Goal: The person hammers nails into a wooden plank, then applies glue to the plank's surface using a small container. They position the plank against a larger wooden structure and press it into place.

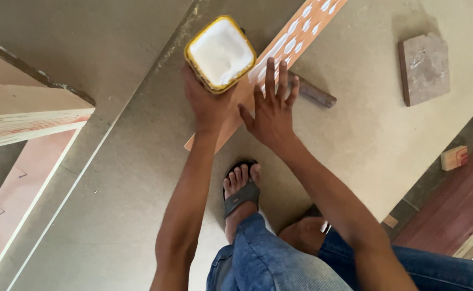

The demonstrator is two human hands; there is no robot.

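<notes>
While my left hand point(207, 102) grips the yellow-rimmed square tub of white glue point(220, 53), my right hand point(271, 110), fingers spread wide, presses the glue-dabbed orange laminate strip point(295, 37); I judge spreading is in hand, calling for even strokes.

Orange strip point(295, 37) cut off at the top edge, its near end under both hands.

Broad grey-tan board point(365, 134) underfoot, matte, softly daylit. Left of the grips, stacked plywood panels point(26, 121) with pale raw edges over a pinkish sheet point(10, 210). Far right, a square stone-like block point(424, 67), perhaps a tile offcut. Lower right, dark reddish floor point(452, 215) with small wooden offcuts point(454, 158) near the board's edge.
</notes>
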